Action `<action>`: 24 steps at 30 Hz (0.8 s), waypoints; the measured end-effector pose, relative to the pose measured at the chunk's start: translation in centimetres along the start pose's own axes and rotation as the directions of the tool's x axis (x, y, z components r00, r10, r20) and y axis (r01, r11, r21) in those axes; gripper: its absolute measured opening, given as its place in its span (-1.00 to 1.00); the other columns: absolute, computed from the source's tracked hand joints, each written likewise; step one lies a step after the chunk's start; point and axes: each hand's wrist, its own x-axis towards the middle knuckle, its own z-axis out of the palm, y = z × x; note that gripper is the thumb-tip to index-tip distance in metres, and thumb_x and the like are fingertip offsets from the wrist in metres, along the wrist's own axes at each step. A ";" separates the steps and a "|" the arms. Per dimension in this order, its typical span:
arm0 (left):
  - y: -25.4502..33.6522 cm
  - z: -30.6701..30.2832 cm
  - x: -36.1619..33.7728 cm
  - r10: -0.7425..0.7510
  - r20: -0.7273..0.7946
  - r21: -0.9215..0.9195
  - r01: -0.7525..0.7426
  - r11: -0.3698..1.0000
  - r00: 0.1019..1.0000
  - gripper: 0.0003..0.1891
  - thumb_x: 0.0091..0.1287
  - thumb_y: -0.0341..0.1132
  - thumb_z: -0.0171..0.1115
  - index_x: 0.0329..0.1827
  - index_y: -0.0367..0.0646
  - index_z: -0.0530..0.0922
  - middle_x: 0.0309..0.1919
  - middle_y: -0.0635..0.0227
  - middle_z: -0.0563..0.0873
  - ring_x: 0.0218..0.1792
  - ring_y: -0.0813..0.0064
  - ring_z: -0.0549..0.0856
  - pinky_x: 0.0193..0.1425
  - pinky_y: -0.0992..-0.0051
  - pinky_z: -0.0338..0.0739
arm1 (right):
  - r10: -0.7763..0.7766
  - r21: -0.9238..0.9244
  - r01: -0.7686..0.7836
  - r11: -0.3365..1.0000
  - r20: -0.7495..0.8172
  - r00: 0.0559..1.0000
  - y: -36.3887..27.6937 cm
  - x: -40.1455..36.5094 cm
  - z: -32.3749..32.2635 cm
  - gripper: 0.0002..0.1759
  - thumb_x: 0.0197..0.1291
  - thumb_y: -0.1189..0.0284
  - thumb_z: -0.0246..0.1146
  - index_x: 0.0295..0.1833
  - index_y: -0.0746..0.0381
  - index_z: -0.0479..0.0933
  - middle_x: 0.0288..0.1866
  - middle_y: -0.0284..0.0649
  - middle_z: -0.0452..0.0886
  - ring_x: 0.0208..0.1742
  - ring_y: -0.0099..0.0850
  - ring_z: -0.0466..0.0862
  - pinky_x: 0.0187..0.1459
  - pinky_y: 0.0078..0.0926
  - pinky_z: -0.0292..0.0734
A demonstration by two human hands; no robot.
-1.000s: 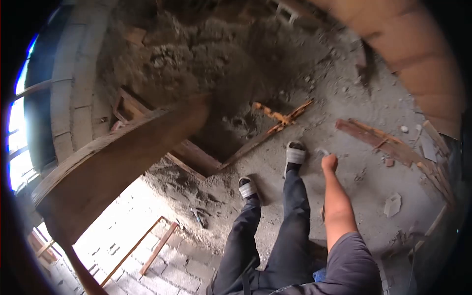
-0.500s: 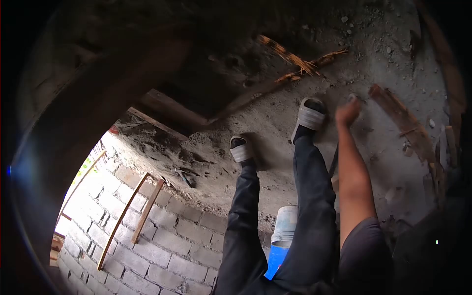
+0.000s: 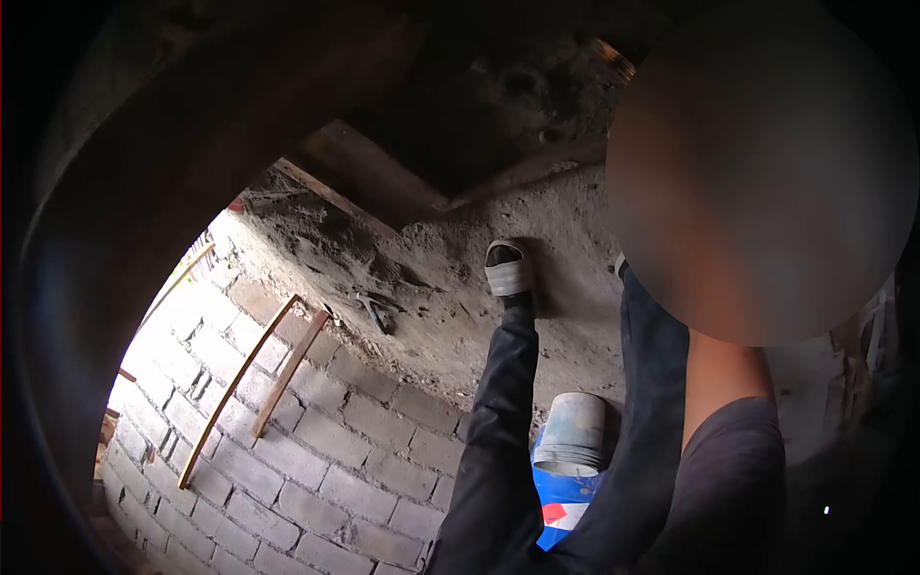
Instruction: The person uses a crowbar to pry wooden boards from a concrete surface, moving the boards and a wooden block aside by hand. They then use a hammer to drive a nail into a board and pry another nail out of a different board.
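grey bucket (image 3: 573, 431) near brick wall (image 3: 326, 460)

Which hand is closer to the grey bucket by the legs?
Right, as far as shows: the right arm rises just right of the bucket, its hand lost in a blur higher up. The left hand is out of view, so it cannot be placed.

Dim fisheye view, dark edges; daylight washes the brick wall (image 3: 240, 422) lower left; upper right seems blurred.
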 end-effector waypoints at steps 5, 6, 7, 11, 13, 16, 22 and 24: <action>-2.1 -1.4 -0.4 -0.041 -0.011 -0.039 0.041 0.998 0.999 -0.50 0.36 -0.01 0.25 0.07 -0.33 0.56 -0.25 0.07 0.63 -0.26 0.30 0.62 -0.18 0.30 0.54 | -0.240 0.190 0.212 0.959 0.134 0.961 0.7 -7.5 -2.1 -0.53 0.26 0.40 0.15 0.30 0.12 0.46 0.20 -0.21 0.56 0.28 -0.16 0.50 0.44 0.25 0.11; -2.6 -1.8 -0.3 -0.051 -0.012 -0.052 0.050 0.997 0.999 -0.50 0.36 0.00 0.25 0.07 -0.33 0.56 -0.26 0.07 0.63 -0.26 0.30 0.61 -0.18 0.30 0.54 | -0.248 0.205 0.217 0.954 0.139 0.959 0.2 -9.6 -2.1 -0.53 0.23 0.33 0.19 0.27 0.14 0.48 0.17 -0.20 0.56 0.27 -0.15 0.50 0.42 0.23 0.15; -3.1 -2.2 -0.3 -0.056 -0.012 -0.068 0.055 0.996 0.998 -0.49 0.36 0.00 0.25 0.07 -0.33 0.56 -0.26 0.07 0.63 -0.27 0.31 0.61 -0.18 0.30 0.55 | -0.236 0.292 0.169 0.941 0.212 0.949 -0.3 -11.6 -5.8 -0.54 0.18 0.28 0.25 0.21 0.14 0.51 0.15 -0.18 0.55 0.26 -0.15 0.50 0.38 0.20 0.20; -4.8 -3.5 -0.4 -0.085 -0.016 -0.116 0.083 0.990 0.996 -0.47 0.35 0.02 0.26 0.07 -0.34 0.56 -0.27 0.06 0.63 -0.28 0.33 0.61 -0.20 0.31 0.55 | -0.156 0.422 0.055 0.905 0.207 0.966 -0.9 -20.7 -16.4 -0.68 0.06 0.35 0.33 -0.07 0.24 0.58 -0.06 -0.14 0.62 0.07 -0.15 0.61 0.02 -0.16 0.59; -5.7 -3.8 -0.7 -0.100 -0.019 -0.143 0.096 0.985 0.995 -0.46 0.35 0.04 0.26 0.07 -0.34 0.56 -0.28 0.06 0.63 -0.28 0.33 0.61 -0.20 0.31 0.55 | -0.072 0.378 -0.031 0.925 0.255 0.964 0.7 -25.1 -19.4 -0.71 0.07 0.36 0.34 -0.09 0.24 0.58 -0.12 -0.13 0.64 -0.01 -0.15 0.65 -0.08 -0.20 0.65; -6.9 -3.3 -1.3 -0.131 -0.019 -0.190 0.125 0.974 0.991 -0.44 0.35 0.05 0.27 0.07 -0.35 0.56 -0.29 0.06 0.63 -0.29 0.35 0.60 -0.21 0.31 0.55 | 0.034 0.320 -0.163 0.933 0.372 0.927 5.6 -30.9 -24.2 -0.63 -0.02 0.30 0.45 -0.11 0.25 0.59 -0.08 -0.10 0.66 -0.02 -0.10 0.66 0.03 -0.17 0.61; -9.2 -3.3 -1.1 -0.159 -0.014 -0.254 0.150 0.955 0.987 -0.41 0.34 0.09 0.28 0.07 -0.36 0.56 -0.31 0.05 0.63 -0.30 0.38 0.60 -0.23 0.31 0.56 | 0.230 0.236 -0.357 0.904 0.436 0.870 15.7 -39.7 -32.7 -0.61 0.01 0.30 0.46 -0.09 0.27 0.59 -0.10 -0.02 0.67 0.00 -0.05 0.65 0.06 -0.15 0.57; -9.9 -3.1 -0.9 -0.163 -0.009 -0.269 0.155 0.950 0.987 -0.40 0.33 0.10 0.28 0.07 -0.37 0.56 -0.32 0.05 0.63 -0.31 0.39 0.60 -0.24 0.31 0.56 | 0.305 0.197 -0.408 0.892 0.404 0.862 18.2 -40.9 -36.3 -0.57 0.02 0.27 0.46 -0.04 0.28 0.59 -0.12 0.00 0.67 0.00 -0.02 0.66 0.07 -0.13 0.55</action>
